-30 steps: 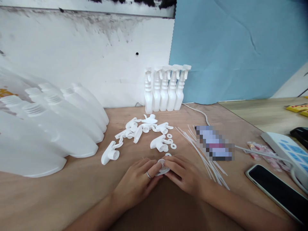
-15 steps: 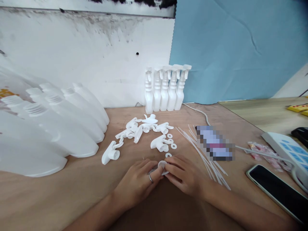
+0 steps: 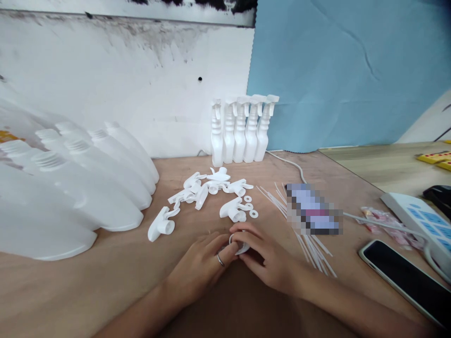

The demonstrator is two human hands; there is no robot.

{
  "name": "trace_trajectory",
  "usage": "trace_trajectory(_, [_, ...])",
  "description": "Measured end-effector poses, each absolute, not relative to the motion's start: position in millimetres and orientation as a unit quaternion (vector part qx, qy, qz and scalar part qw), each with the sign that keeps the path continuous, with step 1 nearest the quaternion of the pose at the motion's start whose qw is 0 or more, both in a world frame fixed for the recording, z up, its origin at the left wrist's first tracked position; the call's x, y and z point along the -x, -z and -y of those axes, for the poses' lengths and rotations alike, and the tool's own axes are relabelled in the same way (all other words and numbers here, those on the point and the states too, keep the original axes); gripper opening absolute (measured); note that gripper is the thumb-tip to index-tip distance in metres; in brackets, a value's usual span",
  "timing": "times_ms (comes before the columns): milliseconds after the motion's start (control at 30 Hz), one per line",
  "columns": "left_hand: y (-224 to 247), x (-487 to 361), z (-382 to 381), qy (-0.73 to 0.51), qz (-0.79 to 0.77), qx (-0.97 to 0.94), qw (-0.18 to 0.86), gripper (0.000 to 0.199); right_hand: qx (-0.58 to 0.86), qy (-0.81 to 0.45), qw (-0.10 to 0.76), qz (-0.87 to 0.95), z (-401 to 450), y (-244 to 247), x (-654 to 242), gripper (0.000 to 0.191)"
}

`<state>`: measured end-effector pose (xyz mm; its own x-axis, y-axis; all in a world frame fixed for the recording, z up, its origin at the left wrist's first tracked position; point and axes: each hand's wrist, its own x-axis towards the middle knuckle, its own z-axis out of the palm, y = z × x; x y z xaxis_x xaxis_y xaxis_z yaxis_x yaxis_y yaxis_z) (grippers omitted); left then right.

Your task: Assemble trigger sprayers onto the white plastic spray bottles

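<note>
Both hands meet near the front of the table around a white spray trigger head (image 3: 243, 249), its round collar partly showing between the fingers. My left hand (image 3: 200, 263), with a ring on one finger, is closed on it from the left. On the other side, my right hand (image 3: 271, 258) has its fingers curled over the collar; whether a washer is under its fingertips is hidden. Just beyond lie a few flat white washers (image 3: 253, 214) beside a loose trigger head (image 3: 232, 209). Several more trigger heads (image 3: 193, 193) are scattered farther back.
Large white bottles (image 3: 102, 188) without heads stand at the left. Assembled spray bottles (image 3: 239, 136) line the wall. Thin white tubes (image 3: 310, 244) lie right of my hands, near a blurred device (image 3: 313, 211), a phone (image 3: 405, 277), a power strip (image 3: 419, 220) and small packets (image 3: 387, 225).
My right fingers have risen and closed over the collar. The washer nearest my hands no longer shows; my right fingers cover that spot. My left hand has stayed nearly still.
</note>
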<state>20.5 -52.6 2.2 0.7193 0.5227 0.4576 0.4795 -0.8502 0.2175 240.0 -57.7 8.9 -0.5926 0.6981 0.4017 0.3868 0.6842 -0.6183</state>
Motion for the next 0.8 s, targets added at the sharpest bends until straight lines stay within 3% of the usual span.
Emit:
trace_trajectory(100, [2.8,-18.5,52.1,-0.278,-0.287,-0.915,0.052,0.03,0.358,-0.199,0.337,0.848,52.1,-22.2,-255.5,0.046])
trace_trajectory(167, [7.3,-17.1,52.3,-0.302,-0.313,-0.898,0.063,0.032,0.416,-0.119,0.35,0.831,44.0,-31.0,-272.0,0.037])
trace_trajectory(233, [10.5,-16.2,52.9,-0.316,-0.338,-0.883,0.076,0.039,0.486,-0.004,0.287,0.825,33.4,-35.7,-291.3,0.016])
trace_trajectory(333, [11.1,-15.5,53.4,-0.305,-0.361,-0.876,0.09,0.046,0.609,0.1,0.143,0.774,18.8,-32.1,-317.0,0.02])
trace_trajectory(433, [8.3,-15.2,52.9,-0.287,-0.381,-0.873,0.099,0.044,0.648,0.062,0.102,0.752,9.9,-21.2,-329.8,0.018])
trace_trajectory(700, [4.0,-15.3,53.3,-0.287,-0.383,-0.872,0.102,0.049,0.678,0.036,0.127,0.724,6.2,-17.8,-326.5,0.021])
trace_trajectory(800, [3.4,-16.2,53.4,-0.281,-0.385,-0.872,0.111,0.049,0.707,0.03,0.174,0.685,7.2,-29.3,-329.3,0.018])
